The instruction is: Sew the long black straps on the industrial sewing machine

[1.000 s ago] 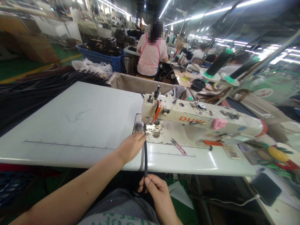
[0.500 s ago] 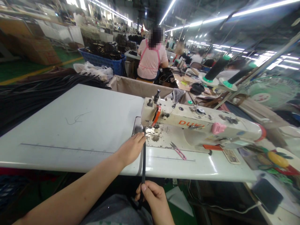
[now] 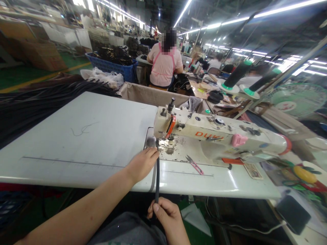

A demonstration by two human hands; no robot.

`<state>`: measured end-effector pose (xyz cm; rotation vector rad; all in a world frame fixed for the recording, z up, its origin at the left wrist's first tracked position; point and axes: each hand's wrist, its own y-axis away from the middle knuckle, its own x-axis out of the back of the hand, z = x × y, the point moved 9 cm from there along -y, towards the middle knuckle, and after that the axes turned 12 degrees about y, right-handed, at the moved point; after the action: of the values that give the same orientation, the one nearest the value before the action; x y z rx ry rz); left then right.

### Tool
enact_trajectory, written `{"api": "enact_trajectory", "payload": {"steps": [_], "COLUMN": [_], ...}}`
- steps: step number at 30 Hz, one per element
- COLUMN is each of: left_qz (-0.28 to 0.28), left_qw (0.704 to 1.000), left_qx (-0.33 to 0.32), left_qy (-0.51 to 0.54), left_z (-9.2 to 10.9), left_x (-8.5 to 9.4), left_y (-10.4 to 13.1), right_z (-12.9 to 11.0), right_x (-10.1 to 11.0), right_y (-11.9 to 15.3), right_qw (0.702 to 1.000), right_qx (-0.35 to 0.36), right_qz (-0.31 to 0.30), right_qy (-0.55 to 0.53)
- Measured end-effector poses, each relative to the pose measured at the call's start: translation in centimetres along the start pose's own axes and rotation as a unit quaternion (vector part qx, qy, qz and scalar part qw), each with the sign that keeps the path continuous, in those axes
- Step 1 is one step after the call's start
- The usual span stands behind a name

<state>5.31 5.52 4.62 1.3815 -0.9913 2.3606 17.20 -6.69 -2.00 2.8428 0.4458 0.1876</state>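
Observation:
A narrow black strap (image 3: 157,177) runs from under the needle end of a white sewing machine (image 3: 189,131) down over the table's front edge. Just in front of the presser foot, my left hand (image 3: 144,164) has its fingers closed together on the strap, palm down; the fingertips' undersides are hidden. Below the table edge, my right hand (image 3: 166,212) pinches the same strap between thumb and fingers. Pink-handled thread snips (image 3: 195,165) lie on the table to the right of the strap.
Loose thread (image 3: 85,129) lies on the white tabletop (image 3: 114,115). Black strips (image 3: 51,102) are heaped along its left side. Behind it stand a fabric-lined bin (image 3: 153,93) and a blue basket (image 3: 112,68). A co-worker (image 3: 165,64) sits ahead, back turned. Thread cones (image 3: 233,76) stand at right.
My left hand has slid slightly towards me along the strap. The strap now bows a little between my hands. My right hand stays nearly in place, still pinching.

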Motion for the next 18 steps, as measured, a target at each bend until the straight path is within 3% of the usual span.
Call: {"api": "enact_trajectory", "payload": {"steps": [8,12,16,18], "left_qz": [-0.005,-0.012,-0.016,-0.017], "left_qw": [1.0,1.0,1.0,1.0], "left_qx": [-0.004,0.005,0.009,0.014], "left_qy": [-0.007,-0.004,0.001,0.01], "left_z": [0.1,-0.1,-0.3,-0.3], "left_x": [0.1,-0.2,-0.5,-0.4], "left_y": [0.0,0.1,0.1,0.1], "right_z": [-2.9,-3.0,-1.4,-1.0], "right_x": [-0.4,0.0,-0.1,-0.3], "right_y": [0.2,0.2,0.3,0.3], "right_qw": [0.996,0.998,0.998,0.997], "right_qx": [0.079,0.039,-0.047,-0.055], "right_qz": [-0.022,-0.001,-0.001,-0.002], "right_qy": [0.034,0.054,-0.035,-0.051]}}
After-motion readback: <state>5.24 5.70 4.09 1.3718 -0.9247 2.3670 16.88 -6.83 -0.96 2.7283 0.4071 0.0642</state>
